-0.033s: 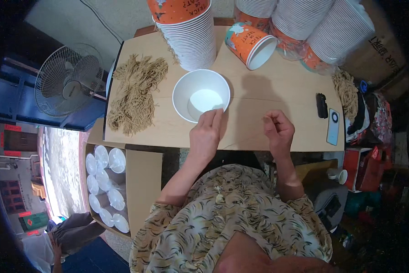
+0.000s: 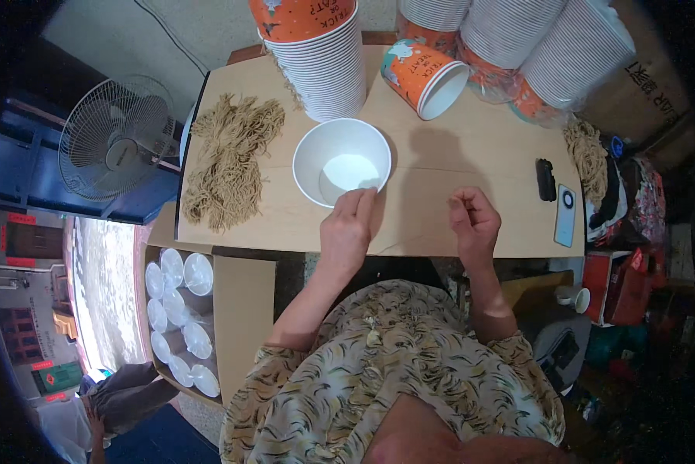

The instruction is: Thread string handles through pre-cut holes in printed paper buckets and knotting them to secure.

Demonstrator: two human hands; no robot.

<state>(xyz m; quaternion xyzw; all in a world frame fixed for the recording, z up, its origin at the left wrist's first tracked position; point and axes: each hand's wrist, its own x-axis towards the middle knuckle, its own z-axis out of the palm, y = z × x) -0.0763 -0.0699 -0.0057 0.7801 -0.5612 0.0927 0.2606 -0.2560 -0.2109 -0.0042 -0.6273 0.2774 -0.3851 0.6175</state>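
Note:
A white-lined paper bucket (image 2: 309, 151) stands on the table with its open mouth facing me. My left hand (image 2: 347, 232) is at its near right rim, fingers together and closed on the edge. To the right, my right hand (image 2: 477, 224) hovers over the table's front edge in a pinch, thumb against fingertips. Whatever it may hold is too small to make out. Behind the bucket rises a tall stack of nested paper buckets (image 2: 320, 73), orange on the outside. A single orange printed bucket (image 2: 413, 73) lies on its side at the back.
A heap of tan twisted paper cords (image 2: 227, 166) lies left, another bundle (image 2: 585, 147) at the right edge. Wrapped bucket stacks (image 2: 510, 35) lean at the back right. A phone (image 2: 565, 220) and a black object (image 2: 546, 179) lie right. Below left, a carton (image 2: 243, 325) holds clear cups.
My left hand has shifted very slightly to the left at the rim. Everything else looks the same.

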